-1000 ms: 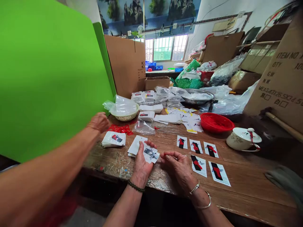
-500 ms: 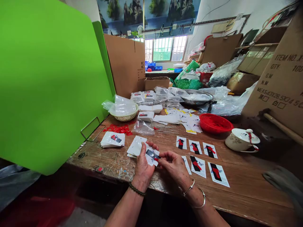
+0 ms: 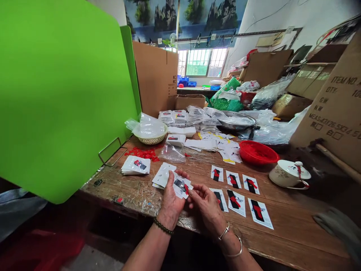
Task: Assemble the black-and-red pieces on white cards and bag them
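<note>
My left hand [image 3: 172, 197] is closed round a white printed card [image 3: 179, 192] that bears a dark strip and a red piece, its thumb along the card's left side. My right hand [image 3: 207, 205] pinches at the card's right edge beside the red piece; whether its fingertips grip the card or a sleeve around it is hard to make out. Just behind my left hand lies a pile of white cards [image 3: 161, 176]. Further left is a neat stack of cards [image 3: 135, 165] with a red and black piece on top. To the right, several cards [image 3: 259, 213] with black strips and red pieces lie in two rows.
Red pieces [image 3: 143, 153] are scattered beside a basket of plastic bags [image 3: 152, 140]. A red bowl [image 3: 258, 153] and a lidded cup [image 3: 286, 176] stand at the right. A green panel [image 3: 67, 94] borders the left; a large carton [image 3: 329, 101] stands at the right.
The dark strip on the held card now sits flatter, with the red piece showing more. My right fingers have shifted slightly down and right along the card's edge. The view has tilted slightly.
</note>
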Motion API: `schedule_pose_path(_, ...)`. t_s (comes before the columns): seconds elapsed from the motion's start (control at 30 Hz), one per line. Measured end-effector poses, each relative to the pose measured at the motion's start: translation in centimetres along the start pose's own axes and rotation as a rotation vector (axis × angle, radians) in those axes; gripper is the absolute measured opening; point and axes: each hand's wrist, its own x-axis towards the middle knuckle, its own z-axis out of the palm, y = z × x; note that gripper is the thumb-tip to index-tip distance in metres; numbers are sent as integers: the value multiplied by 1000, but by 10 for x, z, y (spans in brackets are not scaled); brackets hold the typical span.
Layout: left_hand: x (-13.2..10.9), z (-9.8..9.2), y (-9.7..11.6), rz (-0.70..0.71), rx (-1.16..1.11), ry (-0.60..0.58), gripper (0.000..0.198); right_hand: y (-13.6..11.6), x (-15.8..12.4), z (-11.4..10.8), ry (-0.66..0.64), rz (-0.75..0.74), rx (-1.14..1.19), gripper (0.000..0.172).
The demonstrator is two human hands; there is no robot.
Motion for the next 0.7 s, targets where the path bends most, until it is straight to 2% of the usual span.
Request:
schedule_pose_path(0.1,-3,-1,-5,4,27,-42,22,1,2,1,-45,31,-42,52)
schedule_pose_path(0.2,-6,-1,-8,-14,62,-80,24,1,3,4,-4,-8,-45,52)
schedule_pose_path(0.37,-10,1,-11,11,100,-41,20,0,3,6,-27,40,43,53)
schedule_pose_path(0.5,-16,2,-19,61,84,-52,17,2,8,3,51,92,144,46)
schedule_pose_path(0.6,-20,1,-24,9,59,-48,21,5,13,0,68,84,210,45)
schedule_pose_path(0.7,-22,-2,-28,9,71,-36,26,6,15,-4,77,27,173,43)
